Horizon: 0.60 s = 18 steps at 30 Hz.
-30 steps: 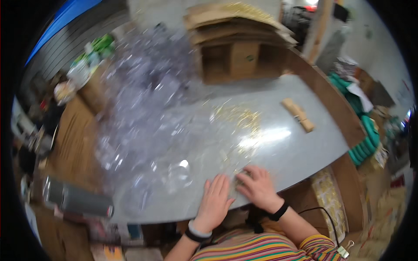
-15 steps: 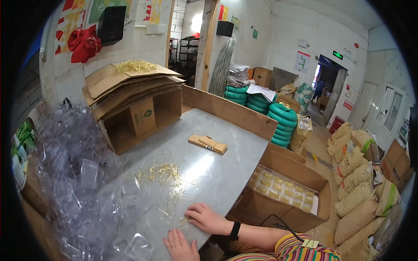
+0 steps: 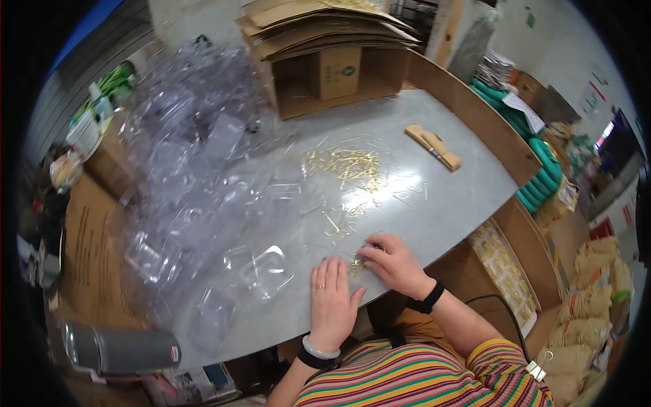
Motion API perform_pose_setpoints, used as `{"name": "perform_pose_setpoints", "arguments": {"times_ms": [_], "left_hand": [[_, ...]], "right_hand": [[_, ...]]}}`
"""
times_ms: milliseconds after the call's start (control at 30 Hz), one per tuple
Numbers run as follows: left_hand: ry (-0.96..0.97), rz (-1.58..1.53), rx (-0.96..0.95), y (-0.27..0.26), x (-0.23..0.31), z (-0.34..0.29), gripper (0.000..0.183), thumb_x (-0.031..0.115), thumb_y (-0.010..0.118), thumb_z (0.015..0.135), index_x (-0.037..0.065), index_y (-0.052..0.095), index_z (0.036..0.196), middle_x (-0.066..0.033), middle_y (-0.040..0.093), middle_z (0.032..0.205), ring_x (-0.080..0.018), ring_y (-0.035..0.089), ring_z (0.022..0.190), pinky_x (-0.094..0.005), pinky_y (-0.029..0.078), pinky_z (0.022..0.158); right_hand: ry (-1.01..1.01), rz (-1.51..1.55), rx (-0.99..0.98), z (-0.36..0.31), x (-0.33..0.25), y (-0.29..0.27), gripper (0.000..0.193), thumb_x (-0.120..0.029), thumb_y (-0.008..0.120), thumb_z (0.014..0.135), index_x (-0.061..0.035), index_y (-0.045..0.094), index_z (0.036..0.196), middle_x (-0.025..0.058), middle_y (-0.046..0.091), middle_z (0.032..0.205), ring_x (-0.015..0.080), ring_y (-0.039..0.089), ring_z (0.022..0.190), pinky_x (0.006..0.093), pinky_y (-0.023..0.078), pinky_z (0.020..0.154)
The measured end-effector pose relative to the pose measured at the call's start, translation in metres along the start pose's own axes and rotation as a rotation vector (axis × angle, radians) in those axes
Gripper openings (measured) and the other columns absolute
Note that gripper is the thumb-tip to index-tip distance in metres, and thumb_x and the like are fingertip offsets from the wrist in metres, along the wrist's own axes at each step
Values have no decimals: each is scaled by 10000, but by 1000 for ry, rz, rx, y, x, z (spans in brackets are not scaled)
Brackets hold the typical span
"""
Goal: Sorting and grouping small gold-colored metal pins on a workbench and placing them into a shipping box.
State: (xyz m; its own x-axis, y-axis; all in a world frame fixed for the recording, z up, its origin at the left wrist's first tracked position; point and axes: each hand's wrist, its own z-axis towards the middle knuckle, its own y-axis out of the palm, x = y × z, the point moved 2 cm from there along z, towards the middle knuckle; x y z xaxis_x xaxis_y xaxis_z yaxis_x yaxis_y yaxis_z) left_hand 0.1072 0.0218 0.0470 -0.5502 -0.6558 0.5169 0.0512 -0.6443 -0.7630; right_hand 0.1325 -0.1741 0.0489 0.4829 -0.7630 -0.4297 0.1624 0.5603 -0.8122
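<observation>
Flat on the grey metal table (image 3: 468,203) lies my left hand (image 3: 332,305), its fingers stretched out and pointing away from me. My right hand (image 3: 395,266) is just to its right, with fingers bent inward over a few thin gold pins (image 3: 355,266) near the table's front edge. Its fingertips close around some of them; the exact grip is partly hidden. Farther off, a looser heap of the same gold pins (image 3: 349,166) spreads across the table. Left of my hands is a clear plastic box (image 3: 268,271), beside a large pile of similar clear boxes (image 3: 183,163).
A folded brown cardboard piece (image 3: 434,146) lies at the far right of the table. Stacked cardboard (image 3: 325,30) tops an open carton at the back. Below the right edge, a carton (image 3: 542,251) holds packed gold pieces. A grey bottle (image 3: 122,347) lies at front left.
My view has swung left and down, bringing the bottle and more of the clear boxes in. The right hand stays bent over the pins; my left hand still lies flat beside it.
</observation>
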Motion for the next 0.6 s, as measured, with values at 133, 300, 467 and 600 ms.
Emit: {"name": "perform_pose_setpoints", "arguments": {"times_ms": [133,300,467,600], "left_hand": [[-28,17,24,-5,-6,-7,699,280,730,876,-80,446,1403,-235,449,1455,-416,376,1388,-531,269,1178],[-32,47,8,-3,-2,-5,718,271,738,867,-57,433,1428,-228,434,1472,-412,372,1394,-537,271,1174],[-34,87,-63,0,1,-1,721,265,736,865,-34,428,1443,-213,432,1478,-412,370,1399,-547,266,1171],[-67,81,-67,-2,3,-1,734,264,735,863,-32,416,1453,-205,431,1482,-416,362,1405,-548,255,1176]], "right_hand": [[89,-88,197,6,-26,-13,439,-252,721,875,-105,613,1274,130,575,1318,348,526,1189,462,415,1045],[-179,-122,-129,4,-14,-9,507,-250,748,851,-91,589,1305,125,552,1387,369,483,1295,472,384,1107],[-315,131,-139,3,2,-10,570,-285,777,819,-66,578,1306,126,550,1389,366,482,1298,490,368,1117],[-31,11,9,-3,1,-48,621,-278,813,767,-68,581,1304,112,580,1340,332,522,1215,461,394,1046]]}}
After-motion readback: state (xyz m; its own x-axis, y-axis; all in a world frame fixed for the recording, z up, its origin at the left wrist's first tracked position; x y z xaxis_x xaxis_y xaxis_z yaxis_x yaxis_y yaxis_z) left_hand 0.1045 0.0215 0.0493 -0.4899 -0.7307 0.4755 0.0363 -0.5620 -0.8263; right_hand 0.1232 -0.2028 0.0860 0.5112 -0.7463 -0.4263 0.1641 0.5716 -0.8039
